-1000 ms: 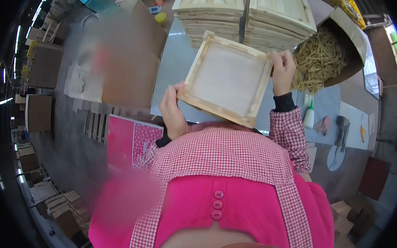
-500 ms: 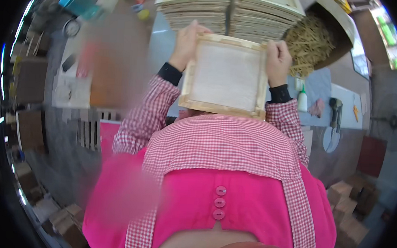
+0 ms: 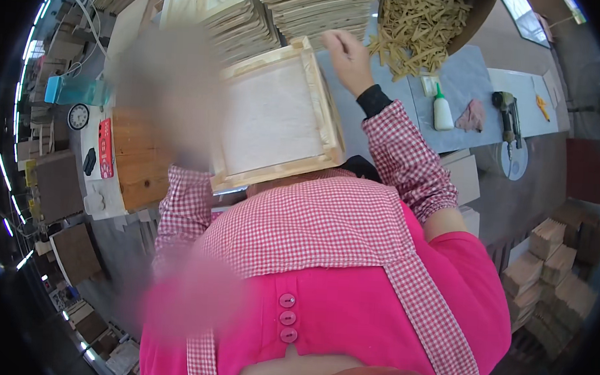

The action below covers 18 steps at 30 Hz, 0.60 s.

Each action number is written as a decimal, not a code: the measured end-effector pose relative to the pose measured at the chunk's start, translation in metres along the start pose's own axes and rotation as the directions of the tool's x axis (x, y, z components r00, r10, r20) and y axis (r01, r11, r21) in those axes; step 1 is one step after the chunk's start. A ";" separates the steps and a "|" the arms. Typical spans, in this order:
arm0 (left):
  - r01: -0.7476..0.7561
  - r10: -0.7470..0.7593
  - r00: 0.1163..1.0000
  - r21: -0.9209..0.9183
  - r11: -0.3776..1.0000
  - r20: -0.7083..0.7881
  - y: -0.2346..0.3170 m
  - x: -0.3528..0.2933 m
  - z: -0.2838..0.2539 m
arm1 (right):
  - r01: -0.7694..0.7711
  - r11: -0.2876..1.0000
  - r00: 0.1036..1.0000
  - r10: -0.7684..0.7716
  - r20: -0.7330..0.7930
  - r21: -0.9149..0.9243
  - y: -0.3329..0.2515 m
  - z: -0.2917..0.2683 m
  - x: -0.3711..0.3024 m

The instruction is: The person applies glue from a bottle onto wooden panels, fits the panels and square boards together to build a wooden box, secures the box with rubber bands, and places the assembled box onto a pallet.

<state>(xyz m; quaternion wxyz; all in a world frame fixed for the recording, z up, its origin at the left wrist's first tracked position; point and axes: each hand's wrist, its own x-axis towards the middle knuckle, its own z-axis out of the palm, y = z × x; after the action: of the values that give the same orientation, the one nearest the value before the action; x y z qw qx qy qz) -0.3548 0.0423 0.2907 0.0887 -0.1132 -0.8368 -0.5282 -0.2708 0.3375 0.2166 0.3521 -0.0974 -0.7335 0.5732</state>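
Observation:
A square pale wooden frame (image 3: 333, 138) with a white panel (image 3: 273, 115) set inside it stands tilted against my chest. The blurred patch on the picture covers my left hand and the frame's left side; only the checked left sleeve (image 3: 184, 198) shows below it. My right hand (image 3: 349, 60) is just off the frame's upper right corner, apart from it, with loosely bent fingers and nothing visible in them. Behind the frame are stacks of similar wooden frames (image 3: 323, 12).
A box of short wooden strips (image 3: 423, 31) stands at the back right. On the blue-grey table cover lie a glue bottle (image 3: 443, 110), a pink cloth (image 3: 472, 116) and a power tool (image 3: 506, 113). A clock (image 3: 78, 117) and a red packet (image 3: 105, 149) are at left.
My right hand has let go of the frame's right edge and moved off it. The frame has shifted left and turned slightly, and my view has swung to the right.

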 end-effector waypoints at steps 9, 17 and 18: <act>0.130 -0.129 0.990 -0.021 0.991 0.059 0.022 -0.002 -0.001 | -0.519 0.531 0.847 0.423 -0.321 -0.670 0.233 -0.149 0.060; 0.131 -0.132 0.989 0.022 0.991 0.066 0.027 -0.002 0.001 | -0.597 0.523 0.761 0.610 -0.223 -0.609 0.278 -0.161 0.064; 0.126 -0.127 0.989 0.026 0.992 0.069 0.026 -0.001 0.000 | -0.535 0.552 0.809 0.552 -0.201 -0.639 0.279 -0.162 0.060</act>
<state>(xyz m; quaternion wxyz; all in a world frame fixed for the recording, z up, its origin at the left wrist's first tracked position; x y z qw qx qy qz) -0.3461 0.0533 0.3130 0.0267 -0.0774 -0.8506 -0.5193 -0.2860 0.5863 0.0025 0.0900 -0.4319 -0.8257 0.3515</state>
